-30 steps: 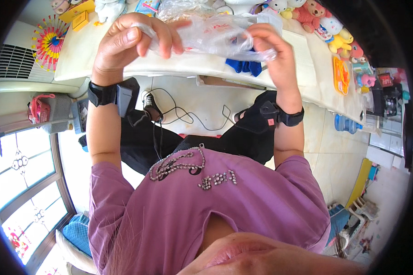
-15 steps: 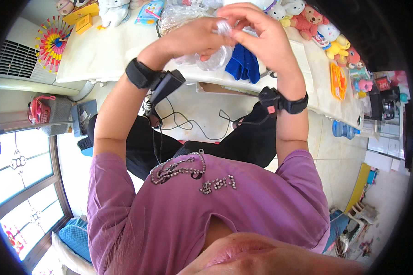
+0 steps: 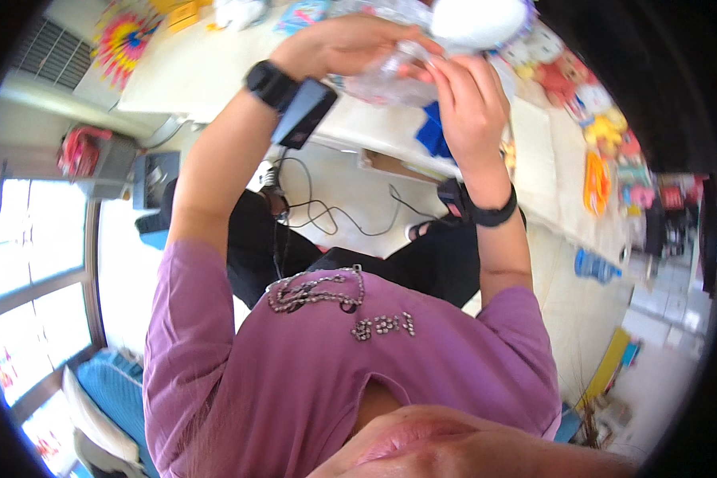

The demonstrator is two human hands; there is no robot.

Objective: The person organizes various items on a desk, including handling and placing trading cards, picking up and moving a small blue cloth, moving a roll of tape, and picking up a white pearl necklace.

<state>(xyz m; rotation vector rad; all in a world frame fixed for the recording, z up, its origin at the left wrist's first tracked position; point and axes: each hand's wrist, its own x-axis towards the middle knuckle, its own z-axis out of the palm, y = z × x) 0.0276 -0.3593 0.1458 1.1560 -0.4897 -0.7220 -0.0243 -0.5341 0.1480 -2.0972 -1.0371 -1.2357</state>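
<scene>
Over the table's near edge, my two hands meet at a crumpled clear plastic bag (image 3: 386, 81). My left hand (image 3: 358, 44) has its fingers closed on the bag's gathered upper part. My right hand (image 3: 472, 99) pinches the bag's right side between thumb and fingertips. Most of the bag hangs below and between the hands, and whether anything is inside cannot be made out. Just behind my right hand stands a large rounded white thing (image 3: 482, 22), smooth, with a purplish edge. A blue cloth (image 3: 432, 134) lies under the bag, partly behind my right hand.
Plush toys (image 3: 570, 80) line the table's far right side, with an orange plastic item (image 3: 596, 183) nearer. A colourful pinwheel (image 3: 126, 40) and a yellow box (image 3: 183, 16) are at the far left. Black cables (image 3: 319, 215) trail over the floor beneath.
My head view has tilted and shifted. My right hand has come lower and turned, its fingers now pinching the bag's side. The bag is stretched out more, and the white rounded thing shows more fully.
</scene>
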